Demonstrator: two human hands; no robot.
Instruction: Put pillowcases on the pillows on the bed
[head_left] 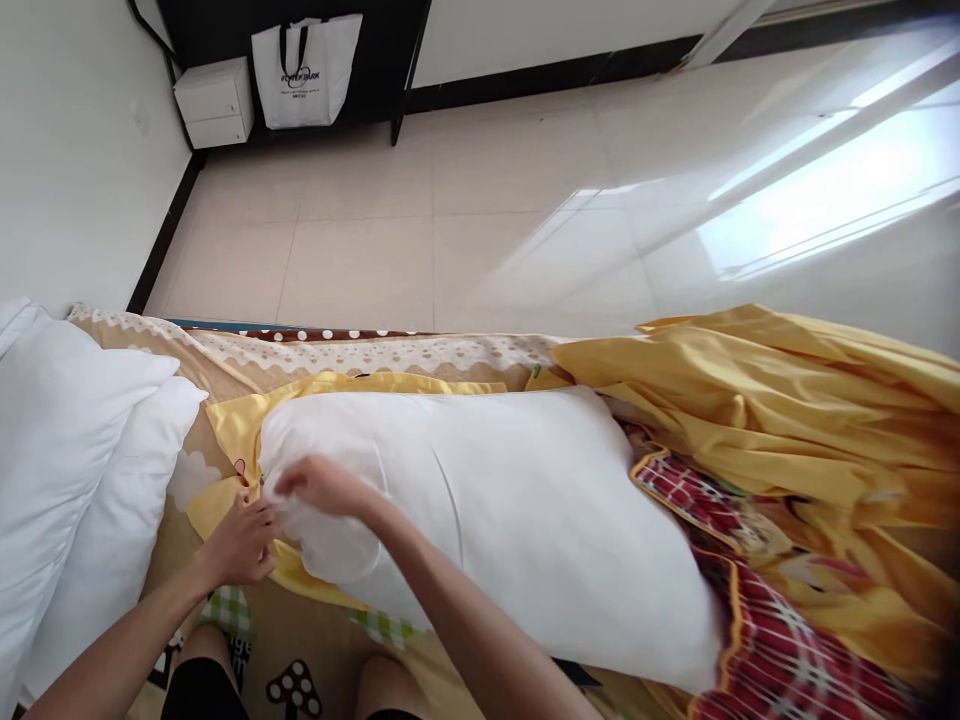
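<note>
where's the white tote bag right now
In the head view the white tote bag stands on the floor at the top left, against the dark wall, just right of the small white drawer unit.

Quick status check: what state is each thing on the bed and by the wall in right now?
left hand: closed on the yellow pillowcase's edge
right hand: gripping the pillow's near corner
white pillow: bare, lying across the bed, its left end on the pillowcase
yellow pillowcase: flat under the pillow's left end, mostly empty
yellow quilt: bunched up at right
two white pillows: stacked at left
tote bag: upright against the wall
small white drawer unit: drawers shut
</note>
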